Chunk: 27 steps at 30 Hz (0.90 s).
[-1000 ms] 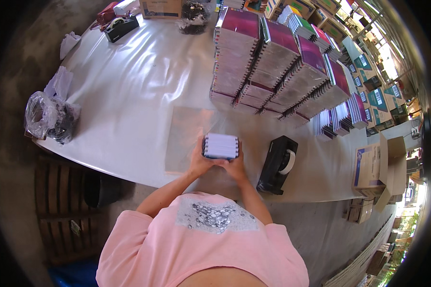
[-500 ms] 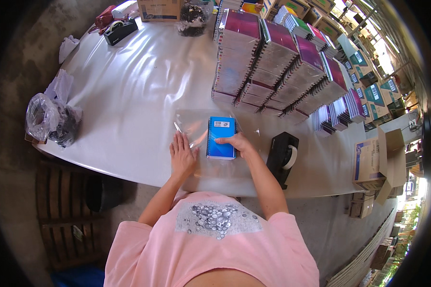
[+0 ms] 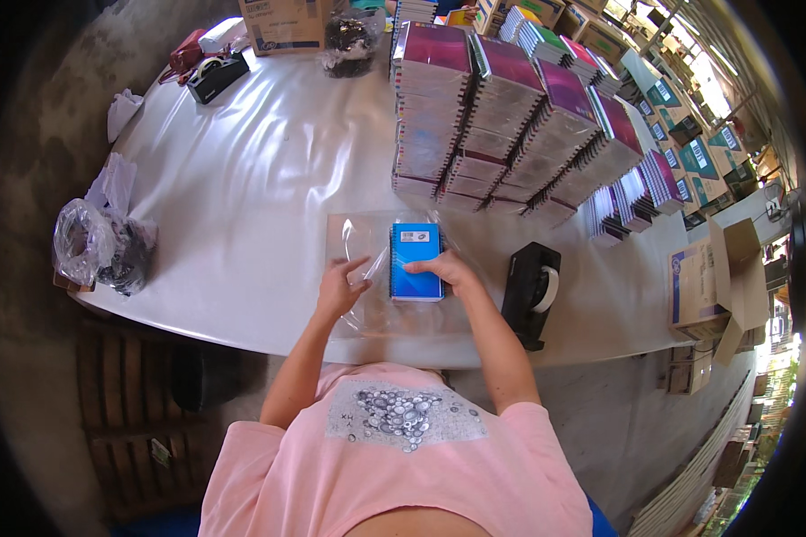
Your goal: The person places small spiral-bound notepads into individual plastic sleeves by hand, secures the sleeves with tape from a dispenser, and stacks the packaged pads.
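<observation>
A small blue spiral notebook (image 3: 416,285) lies upright in front of me on a sheet of clear plastic film (image 3: 354,234). Its wire binding runs down the left edge, and a white label sits near the top. My right hand (image 3: 450,268) grips the notebook's right side, thumb across the cover; the other fingers are partly hidden at the edge. Left of the notebook, my left hand (image 3: 340,286) hovers over the film with thumb and fingers apart, holding nothing that I can make out. A black tape dispenser (image 3: 530,295) stands just right of my right forearm.
Tall stacks of purple-covered spiral notebooks (image 3: 510,116) fill the table's far right. An open cardboard box (image 3: 703,286) is beyond its right edge. Crumpled plastic (image 3: 107,242) sits at the left edge. Another tape dispenser (image 3: 217,77) and a carton (image 3: 282,25) stand at the back.
My left hand has lifted off the flat film, and its fingers have spread and bent toward the notebook. My right hand keeps its hold on the notebook. The whole view has shifted slightly.
</observation>
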Available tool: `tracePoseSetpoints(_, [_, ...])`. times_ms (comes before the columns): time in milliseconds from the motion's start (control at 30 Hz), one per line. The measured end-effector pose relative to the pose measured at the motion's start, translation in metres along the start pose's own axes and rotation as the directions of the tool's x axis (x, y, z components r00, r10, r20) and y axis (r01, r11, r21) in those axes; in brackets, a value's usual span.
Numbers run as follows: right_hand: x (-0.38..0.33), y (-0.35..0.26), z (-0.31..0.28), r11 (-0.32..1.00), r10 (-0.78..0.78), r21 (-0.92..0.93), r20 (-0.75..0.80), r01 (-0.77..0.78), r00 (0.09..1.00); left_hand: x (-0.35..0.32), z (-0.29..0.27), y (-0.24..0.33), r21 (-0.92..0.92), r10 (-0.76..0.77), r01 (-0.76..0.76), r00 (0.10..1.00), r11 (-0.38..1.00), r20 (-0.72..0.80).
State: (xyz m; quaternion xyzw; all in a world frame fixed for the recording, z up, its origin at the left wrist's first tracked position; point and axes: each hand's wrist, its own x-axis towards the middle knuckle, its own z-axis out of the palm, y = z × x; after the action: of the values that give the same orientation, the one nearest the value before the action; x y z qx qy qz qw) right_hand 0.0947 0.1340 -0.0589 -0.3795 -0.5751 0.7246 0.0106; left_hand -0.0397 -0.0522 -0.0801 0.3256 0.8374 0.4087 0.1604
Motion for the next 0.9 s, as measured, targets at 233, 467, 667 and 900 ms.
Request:
tracePoseSetpoints(233, [0.006,0.011,-0.001,0.998,-0.028,0.05,-0.001,0.028,1.0,0.021,-0.036,-0.001,-0.4,-0.132,0.411,0.814,0.819,0.566])
tracePoseSetpoints(467, [0.007,0.007,-0.007,0.996,0.055,0.065,0.024,-0.056,0.998,0.015,-0.034,-0.003,-0.267,-0.006,0.12,0.92,0.956,0.393])
tracePoseSetpoints(667, [-0.002,-0.002,-0.011,0.996,0.041,0.075,0.054,-0.045,0.998,0.012,-0.022,-0.004,-0.306,0.067,0.044,0.937,0.951,0.343])
tracePoseSetpoints(900, [0.006,0.001,0.005,0.997,0.04,-0.059,0.002,-0.04,0.999,0.01,-0.025,0.002,-0.335,0.09,0.041,0.926,0.941,0.366])
